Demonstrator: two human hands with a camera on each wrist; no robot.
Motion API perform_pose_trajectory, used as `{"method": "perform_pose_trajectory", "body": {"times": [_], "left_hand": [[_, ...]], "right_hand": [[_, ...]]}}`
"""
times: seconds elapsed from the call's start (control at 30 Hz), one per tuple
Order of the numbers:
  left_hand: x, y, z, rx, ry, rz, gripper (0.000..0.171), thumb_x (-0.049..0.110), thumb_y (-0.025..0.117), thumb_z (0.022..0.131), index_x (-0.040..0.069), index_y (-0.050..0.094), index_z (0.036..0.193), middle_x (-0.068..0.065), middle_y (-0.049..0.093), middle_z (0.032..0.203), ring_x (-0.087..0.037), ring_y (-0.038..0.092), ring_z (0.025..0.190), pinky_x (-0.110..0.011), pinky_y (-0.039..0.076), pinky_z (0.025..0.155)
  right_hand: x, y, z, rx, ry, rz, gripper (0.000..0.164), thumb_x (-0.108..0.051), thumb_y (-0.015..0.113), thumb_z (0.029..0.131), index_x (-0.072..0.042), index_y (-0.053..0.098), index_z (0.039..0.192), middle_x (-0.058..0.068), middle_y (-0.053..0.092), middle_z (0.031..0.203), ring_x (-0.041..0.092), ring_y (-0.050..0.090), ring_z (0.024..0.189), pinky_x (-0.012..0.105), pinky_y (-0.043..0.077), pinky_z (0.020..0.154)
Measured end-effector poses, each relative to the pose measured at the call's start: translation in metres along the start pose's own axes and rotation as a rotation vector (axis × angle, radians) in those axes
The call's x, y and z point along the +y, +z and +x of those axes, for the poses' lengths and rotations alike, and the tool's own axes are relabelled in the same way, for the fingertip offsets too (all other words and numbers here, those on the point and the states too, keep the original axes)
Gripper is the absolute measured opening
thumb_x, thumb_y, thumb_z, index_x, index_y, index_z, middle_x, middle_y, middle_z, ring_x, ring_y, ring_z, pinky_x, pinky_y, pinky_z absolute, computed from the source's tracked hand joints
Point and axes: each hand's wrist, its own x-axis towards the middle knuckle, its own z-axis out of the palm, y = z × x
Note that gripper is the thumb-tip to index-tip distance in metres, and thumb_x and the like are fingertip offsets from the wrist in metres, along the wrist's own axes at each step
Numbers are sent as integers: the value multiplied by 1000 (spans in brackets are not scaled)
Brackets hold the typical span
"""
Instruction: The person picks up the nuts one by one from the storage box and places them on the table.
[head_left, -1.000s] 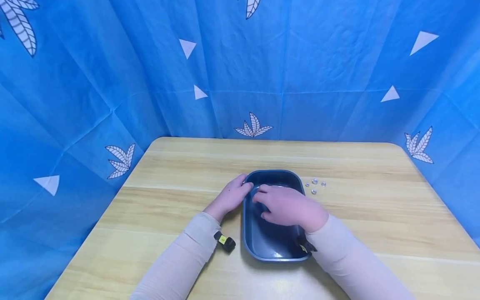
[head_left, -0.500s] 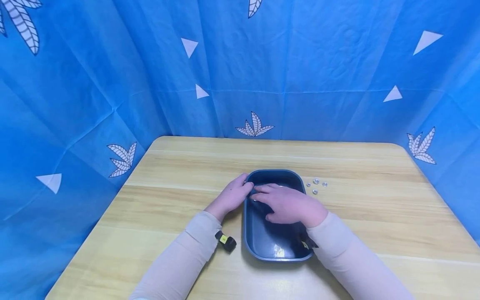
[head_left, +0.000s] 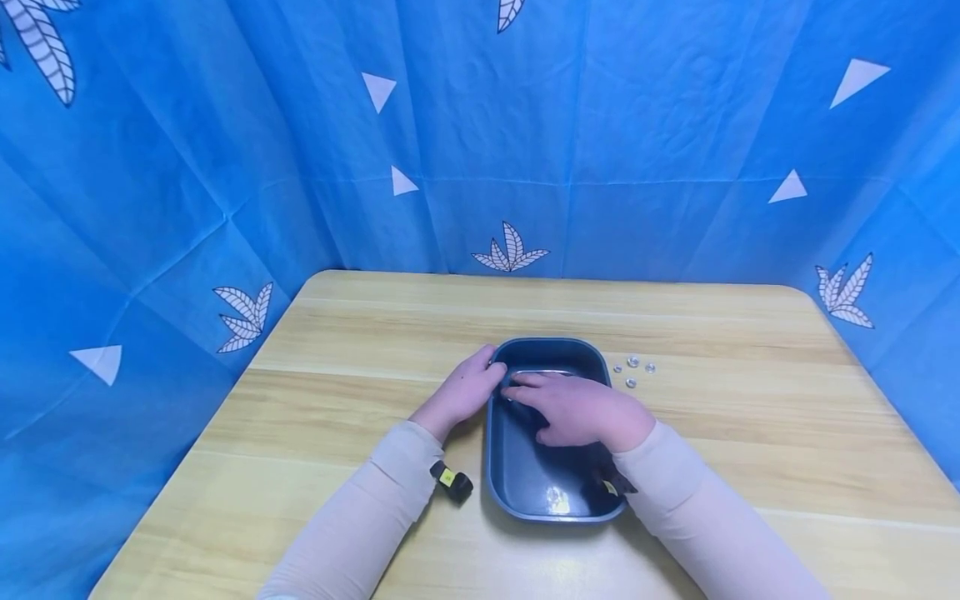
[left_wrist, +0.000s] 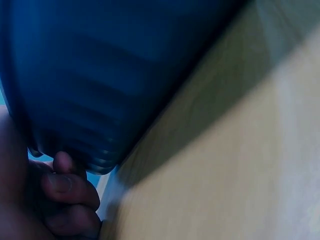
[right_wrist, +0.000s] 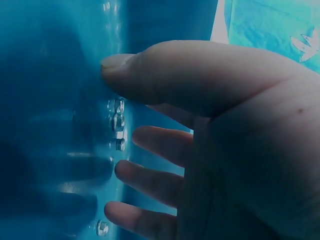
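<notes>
A dark blue rectangular bin (head_left: 525, 500) stands on the table. At its far left corner my left hand (head_left: 468, 385) grips the rim, the thumb over the edge; in the left wrist view its fingers (left_wrist: 70, 190) are curled against the outside. My right hand (head_left: 581, 408) reaches inside the bin with fingers spread and loosely extended toward its left side. Several small shiny metal pieces, which look like nuts (right_wrist: 119, 122), lie in the bin close to these fingertips (right_wrist: 127, 170), in the right wrist view. No piece is visibly pinched.
Several small silvery pieces (head_left: 632, 362) lie on the wooden table (head_left: 360, 350), just right of the bin's far end. A blue patterned curtain (head_left: 480, 125) hangs behind and beside the table. A black strap (head_left: 453, 483) sits at the left wrist.
My right hand has moved slightly within the bin, its fingers spreading and reaching closer to the left wall. The left hand keeps its hold on the corner.
</notes>
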Motion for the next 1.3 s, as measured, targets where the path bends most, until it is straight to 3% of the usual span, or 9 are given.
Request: {"method": "perform_pose_trajectory", "body": {"times": [0.17,0.47,0.83,1.0,1.1,1.3], "left_hand": [[2,-1,-1,-2,4,1,33,36,41,103,20,56,128,-1,59,124,-24,54,113,-47,43,104],[2,-1,-2,-19,-7,-9,39,38,40,104,21,53,136,0,58,133,-22,52,125,-51,39,110],[2,-1,-1,-16,-6,-10,35,37,40,104,22,55,131,0,59,127,-22,53,119,-50,40,108],[1,-1,-1,-12,7,-18,32,36,40,104,21,56,127,0,59,122,-23,54,114,-49,42,106],[1,-1,-2,-11,-1,-25,33,37,40,105,22,55,130,1,59,125,-21,53,118,-49,40,109],[2,-1,-3,-14,-27,-30,41,40,40,105,21,52,139,0,57,136,-23,50,131,-51,36,112]], "right_hand": [[0,0,0,-12,-4,-1,71,-20,73,88,-16,45,154,7,38,160,28,33,147,45,34,116],[1,0,0,-14,-18,-25,64,-17,73,89,-12,51,149,8,47,154,31,36,145,46,29,118],[2,2,2,64,-40,-77,51,-17,75,89,-10,63,138,7,59,140,28,49,136,44,36,114],[3,3,4,107,-6,-79,30,-15,74,90,-14,72,119,-1,67,117,19,62,110,38,48,103],[3,4,5,114,28,-63,15,-10,73,89,-17,73,102,-5,66,98,15,61,89,34,53,89],[4,4,3,65,54,-58,19,-1,69,86,-18,64,83,-7,56,78,13,54,73,31,52,74]]}}
